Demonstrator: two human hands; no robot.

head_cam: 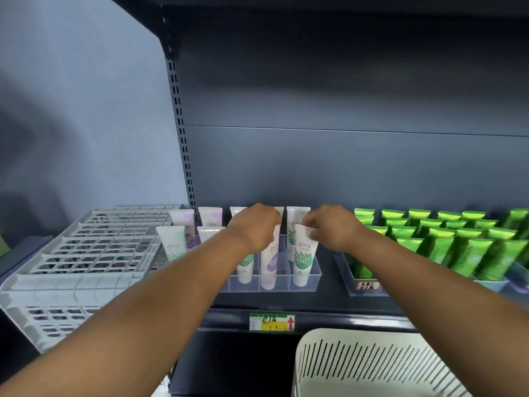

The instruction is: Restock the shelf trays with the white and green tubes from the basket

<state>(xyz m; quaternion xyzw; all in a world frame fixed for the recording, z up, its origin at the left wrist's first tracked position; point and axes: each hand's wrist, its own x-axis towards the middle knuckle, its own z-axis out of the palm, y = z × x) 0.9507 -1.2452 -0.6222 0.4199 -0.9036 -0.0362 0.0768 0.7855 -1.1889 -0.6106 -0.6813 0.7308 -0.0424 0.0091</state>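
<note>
A clear shelf tray [313, 277] with three lanes stands on the dark shelf. My right hand [333, 227] pinches the top of a white and green tube [304, 260] standing upright in the right lane. My left hand [256, 226] grips the top of a white tube with purple print [269, 267] in the middle lane. Another white and green tube [245, 267] stands in the left lane, partly behind my left wrist. More white tubes [294, 219] stand behind. The cream slotted basket [369, 365] sits at the bottom right; its inside is hidden.
A grey lattice crate [86, 253] lies on the shelf at the left, with a white and green tube [171, 243] and purple-print tubes beside it. Several rows of bright green tubes [446, 239] fill trays on the right. A price label [272, 322] marks the shelf edge.
</note>
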